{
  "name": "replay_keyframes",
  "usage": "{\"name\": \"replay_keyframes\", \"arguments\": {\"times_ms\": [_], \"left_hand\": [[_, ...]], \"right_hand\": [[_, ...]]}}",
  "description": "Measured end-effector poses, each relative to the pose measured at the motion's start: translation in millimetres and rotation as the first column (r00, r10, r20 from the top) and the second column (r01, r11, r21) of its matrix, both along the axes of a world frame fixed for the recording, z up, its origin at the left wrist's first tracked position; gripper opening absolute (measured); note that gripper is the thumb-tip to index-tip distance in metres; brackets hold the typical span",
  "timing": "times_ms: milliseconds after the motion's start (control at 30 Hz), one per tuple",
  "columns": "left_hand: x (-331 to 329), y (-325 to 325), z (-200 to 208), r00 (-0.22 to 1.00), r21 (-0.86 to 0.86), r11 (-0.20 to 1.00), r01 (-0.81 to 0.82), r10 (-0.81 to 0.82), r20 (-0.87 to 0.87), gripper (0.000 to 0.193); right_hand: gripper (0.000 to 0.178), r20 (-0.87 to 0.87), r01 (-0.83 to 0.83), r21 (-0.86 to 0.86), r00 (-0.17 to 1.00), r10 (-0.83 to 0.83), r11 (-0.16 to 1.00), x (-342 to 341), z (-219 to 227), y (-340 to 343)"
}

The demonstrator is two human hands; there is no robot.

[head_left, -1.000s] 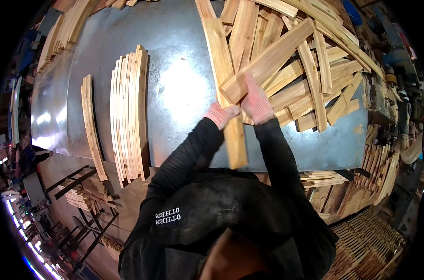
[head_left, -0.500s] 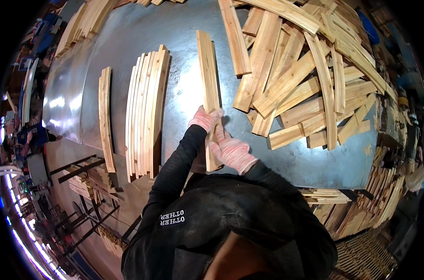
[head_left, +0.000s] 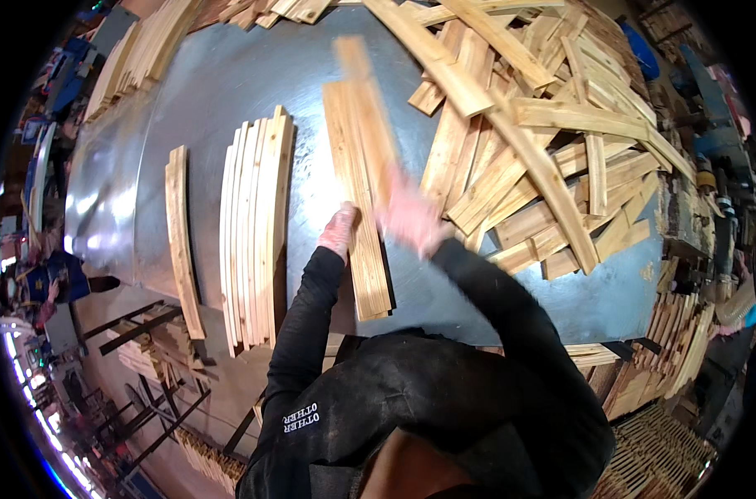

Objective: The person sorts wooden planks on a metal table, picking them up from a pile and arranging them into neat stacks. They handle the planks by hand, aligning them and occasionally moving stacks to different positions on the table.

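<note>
The left hand (head_left: 339,231) rests against the left edge of a long wooden slat (head_left: 357,200) that lies flat on the grey metal surface (head_left: 203,91), running away from the person. Its fingers look curled against the wood, though whether they clamp it or only steady it cannot be told. The right hand (head_left: 411,220) is blurred with motion just to the right of that slat; it appears to hold a second slat (head_left: 369,116) that lies alongside the first and pokes out beyond its far end, but the blur hides how the fingers close.

To do this well, the two slats should be brought edge to edge with the near ends level, the left hand acting as a stop so the lower piece does not skid on the smooth metal. A light push from the right should be enough, since the wood is thin and would slide easily.

Both forearms, in black sleeves, reach forward from the lower edge, the left nearly straight, the right bent at the elbow and angled inward.

To the left of the left hand lies a row of curved slats (head_left: 253,233) packed edge to edge, and farther left a single curved slat (head_left: 181,237) well apart from the row. To the right of the right hand sprawls a loose heap of slats (head_left: 552,141), crossing one another at all angles.
</note>
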State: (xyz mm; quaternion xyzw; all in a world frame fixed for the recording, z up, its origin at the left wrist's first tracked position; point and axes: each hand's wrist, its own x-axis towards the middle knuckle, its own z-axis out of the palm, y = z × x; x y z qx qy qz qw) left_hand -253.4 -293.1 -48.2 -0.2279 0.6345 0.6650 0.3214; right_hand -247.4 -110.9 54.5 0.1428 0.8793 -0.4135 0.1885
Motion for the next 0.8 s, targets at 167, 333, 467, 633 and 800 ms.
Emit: {"name": "replay_keyframes", "arguments": {"times_ms": [167,333,467,633,800], "left_hand": [[3.2,18.8,-13.3,0.988,0.084,0.996,-0.023,0.035,-0.148,0.054],[-1.3,35.7,1.3,0.947,-0.214,0.962,0.173,-0.222,-0.231,0.053],[0.6,19.8,-3.1,0.988,-0.221,0.972,0.076,-0.104,-0.115,0.06],[4.7,24.8,-29.3,0.987,0.167,0.977,-0.132,0.146,-0.072,0.064],[2.1,36.0,40.7,0.987,-0.128,0.989,0.07,-0.087,-0.134,0.059]], "right_hand": [[0.073,-0.443,-0.017,0.545,0.842,0.306,0.838,-5.9,-27.7,14.2],[0.073,-0.386,0.339,0.62,0.917,-0.1,0.708,-161.8,-49.2,113.3],[0.058,0.043,-0.05,0.078,0.998,0.046,0.996,-82.0,-0.6,55.8],[0.083,-0.164,-0.337,0.555,0.852,0.497,0.761,98.4,0.0,-31.8],[0.088,-0.499,0.298,0.467,0.866,-0.03,0.833,71.9,0.7,96.2]]}}
